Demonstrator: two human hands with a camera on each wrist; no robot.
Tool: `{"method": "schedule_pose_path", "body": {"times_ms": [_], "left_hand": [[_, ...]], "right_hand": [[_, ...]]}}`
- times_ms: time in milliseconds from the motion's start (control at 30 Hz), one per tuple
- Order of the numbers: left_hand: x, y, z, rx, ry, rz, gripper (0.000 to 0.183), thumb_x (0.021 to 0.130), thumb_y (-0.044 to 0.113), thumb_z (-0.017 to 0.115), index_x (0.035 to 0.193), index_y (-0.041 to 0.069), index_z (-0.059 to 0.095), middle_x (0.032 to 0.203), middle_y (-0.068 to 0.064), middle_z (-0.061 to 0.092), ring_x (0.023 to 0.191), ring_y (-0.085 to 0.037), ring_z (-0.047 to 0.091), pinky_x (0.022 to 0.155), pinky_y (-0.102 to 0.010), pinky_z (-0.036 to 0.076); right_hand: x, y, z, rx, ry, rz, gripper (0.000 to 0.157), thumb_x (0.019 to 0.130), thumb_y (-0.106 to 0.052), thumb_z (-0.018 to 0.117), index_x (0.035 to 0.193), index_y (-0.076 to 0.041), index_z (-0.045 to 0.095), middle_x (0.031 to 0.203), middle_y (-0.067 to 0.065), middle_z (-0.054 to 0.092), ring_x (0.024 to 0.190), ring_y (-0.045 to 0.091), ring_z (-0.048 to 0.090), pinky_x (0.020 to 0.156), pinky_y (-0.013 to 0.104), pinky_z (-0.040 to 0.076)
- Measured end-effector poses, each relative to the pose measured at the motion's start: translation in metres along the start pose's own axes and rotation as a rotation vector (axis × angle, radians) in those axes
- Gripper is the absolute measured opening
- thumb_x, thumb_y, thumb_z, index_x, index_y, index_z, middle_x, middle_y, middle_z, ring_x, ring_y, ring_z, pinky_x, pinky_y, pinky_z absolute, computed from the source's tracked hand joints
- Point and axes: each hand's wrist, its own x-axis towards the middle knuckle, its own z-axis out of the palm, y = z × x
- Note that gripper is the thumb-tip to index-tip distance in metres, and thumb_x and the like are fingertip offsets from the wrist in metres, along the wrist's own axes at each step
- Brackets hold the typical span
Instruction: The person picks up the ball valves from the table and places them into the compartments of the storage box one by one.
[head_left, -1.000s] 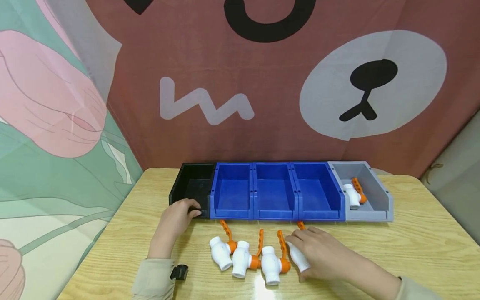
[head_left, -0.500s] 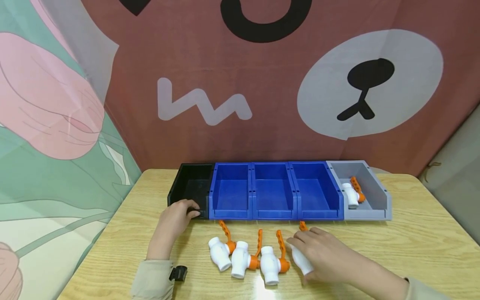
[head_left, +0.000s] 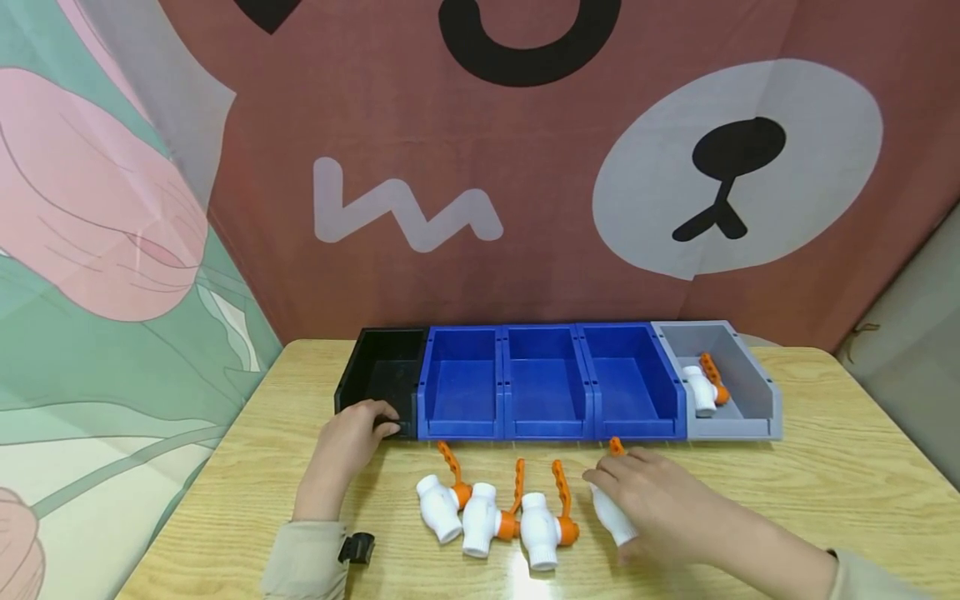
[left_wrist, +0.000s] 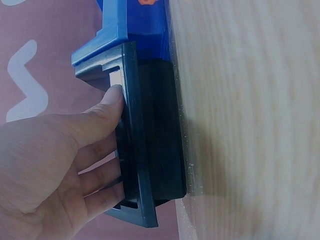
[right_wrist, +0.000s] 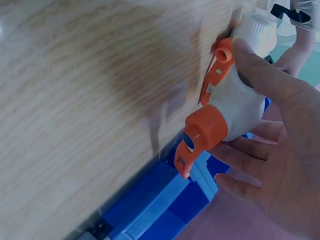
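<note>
My right hand (head_left: 663, 504) grips a white ball valve (head_left: 613, 515) with an orange lever, at the right end of a row of valves. In the right wrist view, thumb and fingers sit around the white body of this valve (right_wrist: 242, 107), its orange cap (right_wrist: 206, 126) facing the camera. Three similar valves lie to its left: a tilted valve (head_left: 440, 510), a middle valve (head_left: 480, 523) and a nearer valve (head_left: 540, 533). At the far left, my left hand (head_left: 351, 437) holds the front lip of a black bin (left_wrist: 157, 135), thumb on one side and fingers on the other.
Beside the black bin stand three blue bins, a left bin (head_left: 461, 429), a middle bin (head_left: 550, 429) and a right bin (head_left: 641, 429). A grey bin (head_left: 765, 400) ends the row, with one valve (head_left: 701, 392) inside. A patterned cloth (head_left: 480, 283) hangs behind the wooden table (head_left: 840, 467).
My right hand has shifted a little to the right with its valve, widening the gap to the other valves. My left hand stays on the black bin's lip.
</note>
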Motion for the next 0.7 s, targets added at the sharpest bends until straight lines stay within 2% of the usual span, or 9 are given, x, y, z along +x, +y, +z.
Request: {"method": "schedule_pose_path", "body": {"times_ms": [367, 700], "left_hand": [[-0.001, 0.001, 0.0, -0.002, -0.002, -0.002, 0.008, 0.09, 0.014, 0.073, 0.098, 0.011, 0.074, 0.103, -0.009, 0.07, 0.097, -0.031, 0.067, 0.084, -0.048, 0.054], [0.0, 0.0, 0.0, -0.003, -0.001, -0.005, 0.008, 0.091, 0.014, 0.073, 0.098, 0.012, 0.074, 0.103, -0.008, 0.07, 0.098, -0.031, 0.067, 0.085, -0.048, 0.054]], "right_hand": [[0.002, 0.009, -0.013, -0.044, 0.012, -0.02, 0.09, 0.06, -0.057, 0.088, 0.124, -0.001, 0.062, 0.118, 0.014, 0.065, 0.108, 0.034, 0.062, 0.093, 0.054, 0.05], [0.005, 0.02, -0.026, 0.025, -0.037, 0.026, 0.09, 0.06, -0.055, 0.089, 0.127, -0.002, 0.061, 0.121, 0.014, 0.064, 0.11, 0.036, 0.062, 0.094, 0.054, 0.05]]}}
